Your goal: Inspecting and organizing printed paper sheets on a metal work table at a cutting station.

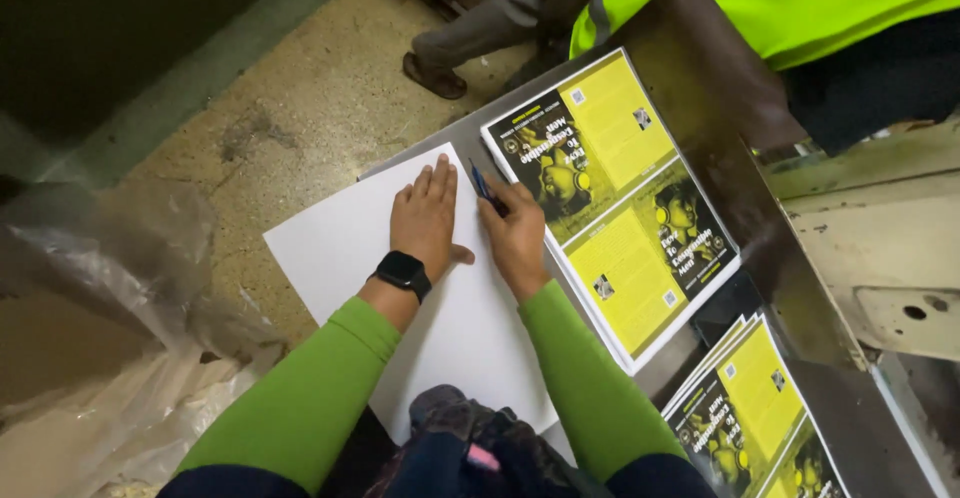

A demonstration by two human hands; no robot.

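Green sleeves [300, 398] are seen closest, the left hand [425, 220] is pressed flat with fingers spread on white sheets [340, 248] overhanging the tabletop [790, 288] edge, a blue pen [486, 188] is pinched in the right hand [516, 236], and the sheets could be slid off if pushed.

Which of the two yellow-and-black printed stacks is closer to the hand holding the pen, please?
The upper stack: its edge lies right beside the right hand with the pen. The lower stack sits apart, near the frame's bottom edge.

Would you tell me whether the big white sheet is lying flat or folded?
Flat: the white sheet lies spread on the table, with the left hand pressed palm-down on it.
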